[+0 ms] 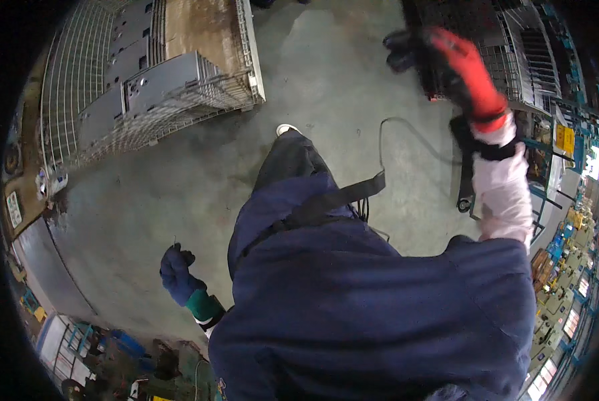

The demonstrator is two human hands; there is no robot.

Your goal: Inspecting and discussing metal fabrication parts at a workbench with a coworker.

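My left hand (pixel 181 275), in a dark blue glove with a green cuff, hangs low beside my body over the floor. Its fingers are curled, and a very thin sliver shows above them; what it is I cannot make out. Raised at the upper right is my right hand (pixel 456 77), in a red glove with black fingers. Motion smears its fingertips, so whether they grip anything is unclear. It is nearest to a dark metal rack (pixel 513 57) at the right edge, with no contact that I can make out.
A wire mesh cage (pixel 246 40) at the upper left contains grey sheet-metal parts (pixel 162 83) with holes. A thin cable (pixel 381 144) runs over the grey-green floor (pixel 145 200) near my belt strap. A grey cabinet (pixel 52 267) stands left; shelving with a yellow bin (pixel 565 139) stands right.
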